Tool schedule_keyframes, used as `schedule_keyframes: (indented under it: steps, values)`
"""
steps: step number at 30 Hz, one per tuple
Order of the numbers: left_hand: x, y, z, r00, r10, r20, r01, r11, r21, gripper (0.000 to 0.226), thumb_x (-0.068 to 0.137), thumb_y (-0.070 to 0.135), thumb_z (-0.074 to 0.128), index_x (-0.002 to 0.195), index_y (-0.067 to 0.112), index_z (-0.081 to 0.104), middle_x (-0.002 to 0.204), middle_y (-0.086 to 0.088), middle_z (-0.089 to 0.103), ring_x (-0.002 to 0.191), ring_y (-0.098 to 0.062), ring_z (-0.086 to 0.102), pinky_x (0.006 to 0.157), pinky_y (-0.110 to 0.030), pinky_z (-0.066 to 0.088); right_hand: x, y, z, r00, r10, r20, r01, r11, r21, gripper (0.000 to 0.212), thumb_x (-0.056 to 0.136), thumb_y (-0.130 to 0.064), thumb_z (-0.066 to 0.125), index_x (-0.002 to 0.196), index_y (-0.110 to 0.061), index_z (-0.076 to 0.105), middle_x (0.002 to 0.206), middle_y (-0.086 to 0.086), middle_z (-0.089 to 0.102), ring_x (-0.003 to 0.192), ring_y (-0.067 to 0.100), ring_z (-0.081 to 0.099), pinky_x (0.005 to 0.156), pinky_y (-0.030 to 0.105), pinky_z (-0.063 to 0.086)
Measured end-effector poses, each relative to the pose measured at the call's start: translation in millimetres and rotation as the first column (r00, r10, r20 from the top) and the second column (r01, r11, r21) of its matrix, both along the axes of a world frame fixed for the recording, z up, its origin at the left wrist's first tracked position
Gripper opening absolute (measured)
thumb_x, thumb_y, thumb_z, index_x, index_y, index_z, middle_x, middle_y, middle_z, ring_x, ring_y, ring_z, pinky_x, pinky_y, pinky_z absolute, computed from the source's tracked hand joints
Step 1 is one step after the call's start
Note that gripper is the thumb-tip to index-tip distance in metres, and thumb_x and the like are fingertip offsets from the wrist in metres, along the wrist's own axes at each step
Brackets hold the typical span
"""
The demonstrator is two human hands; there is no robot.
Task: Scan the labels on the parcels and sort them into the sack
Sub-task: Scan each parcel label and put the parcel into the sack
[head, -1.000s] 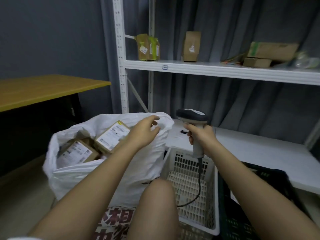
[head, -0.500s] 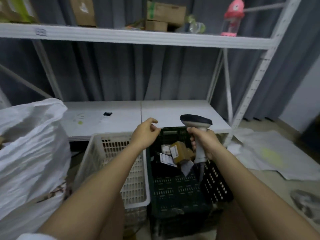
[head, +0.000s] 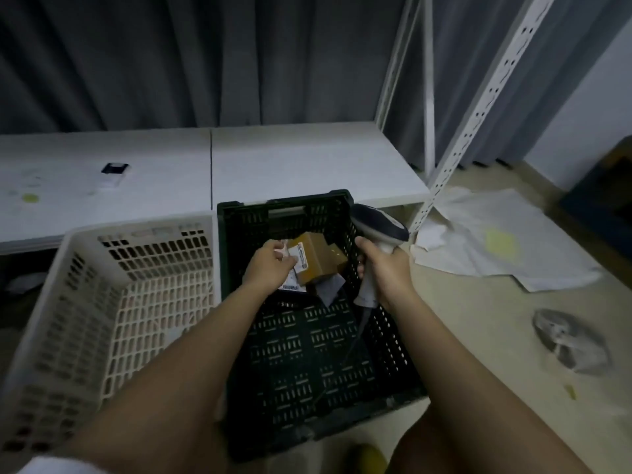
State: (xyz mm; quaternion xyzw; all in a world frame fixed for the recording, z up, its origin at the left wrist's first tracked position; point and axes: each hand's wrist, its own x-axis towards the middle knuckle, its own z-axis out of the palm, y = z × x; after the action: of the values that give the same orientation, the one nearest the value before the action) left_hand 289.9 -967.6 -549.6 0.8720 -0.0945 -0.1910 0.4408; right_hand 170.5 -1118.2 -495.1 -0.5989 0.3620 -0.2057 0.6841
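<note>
From the head camera, your left hand (head: pixel 270 268) is down in the dark green crate (head: pixel 307 357), at about 12 o'clock from your arms, with its fingers curled at the left edge of a small brown box (head: pixel 316 260); it looks like they are just touching it, but you cannot tell if they grip yet. The box looks light and stiff, so take it by its two side edges and keep the white label (head: pixel 301 256) facing up. Your right hand (head: pixel 383 268), at 3 o'clock from the box, wraps tight round the handle of one scanner (head: pixel 378 230). You can count one brown box, one flat dark parcel (head: pixel 290 285) under it and one grey packet (head: pixel 329 289). There are two crates: one dark green, one white (head: pixel 102 285) at 9 o'clock. The sack is not in this view
</note>
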Motion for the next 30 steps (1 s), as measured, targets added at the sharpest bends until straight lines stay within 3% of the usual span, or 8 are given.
schedule_keyframes:
  steps: [3,6,10,16,19,22,25,30]
  values:
    - [15,-29,-32,0.995,0.037,-0.091,-0.038,0.999,-0.011,0.054,0.093,0.028,0.062,0.137,0.007,0.040,0.132,-0.013,0.053,0.110,-0.028,0.055,0.078,-0.028,0.040,25,-12,-28,0.999,0.029,-0.045,-0.027,0.999,0.047,0.017,0.085,-0.016,0.073,0.085,-0.006,0.060,0.060,0.008,0.056,0.043,0.014,0.050,0.045,0.024,0.044]
    - [31,-52,-64,0.980,0.078,-0.184,-0.083,0.996,-0.021,0.064,0.091,0.029,0.065,0.141,0.006,0.033,0.139,-0.014,0.048,0.120,-0.030,0.051,0.079,-0.030,0.041,48,-24,-36,0.994,0.103,-0.047,-0.100,0.993,0.059,0.015,0.086,-0.017,0.073,0.080,-0.009,0.061,0.061,0.006,0.058,0.047,0.014,0.054,0.051,0.026,0.047]
    - [55,-83,-107,0.954,0.120,-0.276,-0.141,0.988,-0.057,0.099,0.068,0.053,0.078,0.143,0.009,0.029,0.144,-0.015,0.041,0.124,-0.033,0.048,0.097,-0.043,0.047,62,-46,-49,0.991,0.108,-0.074,-0.103,0.993,0.062,0.016,0.084,-0.019,0.074,0.084,-0.007,0.064,0.060,0.003,0.061,0.046,0.012,0.057,0.048,0.023,0.048]
    - [89,-120,-151,0.893,0.261,-0.367,-0.317,0.943,-0.100,0.130,0.059,0.049,0.086,0.151,0.018,0.000,0.149,-0.014,0.031,0.130,-0.038,0.040,0.103,-0.053,0.042,66,-63,-73,0.988,0.073,-0.136,-0.052,0.987,0.155,0.018,0.085,-0.019,0.074,0.076,-0.008,0.064,0.057,0.003,0.060,0.045,0.012,0.057,0.048,0.024,0.049]
    - [101,-132,-168,0.863,0.272,-0.427,-0.330,0.942,-0.067,0.126,0.071,0.038,0.082,0.150,0.021,-0.014,0.153,-0.015,0.024,0.131,-0.039,0.038,0.103,-0.054,0.040,64,-74,-81,0.988,0.038,-0.151,-0.013,0.987,0.163,0.020,0.086,-0.019,0.072,0.071,-0.009,0.063,0.055,0.001,0.060,0.046,0.012,0.056,0.048,0.023,0.049]
    - [107,-134,-182,0.860,0.287,-0.423,-0.332,0.942,-0.037,0.118,0.077,0.028,0.079,0.151,0.017,-0.013,0.152,-0.017,0.024,0.130,-0.039,0.039,0.104,-0.048,0.039,61,-78,-86,0.984,0.022,-0.177,0.011,0.983,0.183,0.018,0.086,-0.018,0.072,0.073,-0.009,0.064,0.057,0.002,0.061,0.044,0.011,0.056,0.046,0.022,0.049]
    - [101,-131,-181,0.875,0.305,-0.376,-0.330,0.944,-0.003,0.120,0.073,0.033,0.081,0.150,0.020,-0.010,0.150,-0.017,0.027,0.129,-0.040,0.038,0.104,-0.052,0.039,60,-78,-89,0.980,0.018,-0.199,0.020,0.982,0.187,0.017,0.086,-0.019,0.072,0.075,-0.008,0.064,0.060,0.003,0.061,0.045,0.011,0.056,0.047,0.022,0.049]
    - [91,-110,-154,0.965,0.222,-0.140,-0.234,0.969,-0.081,0.125,0.061,0.047,0.085,0.151,0.014,0.005,0.152,-0.012,0.028,0.137,-0.033,0.032,0.108,-0.044,0.037,64,-64,-77,0.986,-0.049,-0.158,0.084,0.972,0.222,0.016,0.087,-0.019,0.071,0.079,-0.006,0.064,0.061,0.004,0.061,0.044,0.010,0.056,0.045,0.021,0.047]
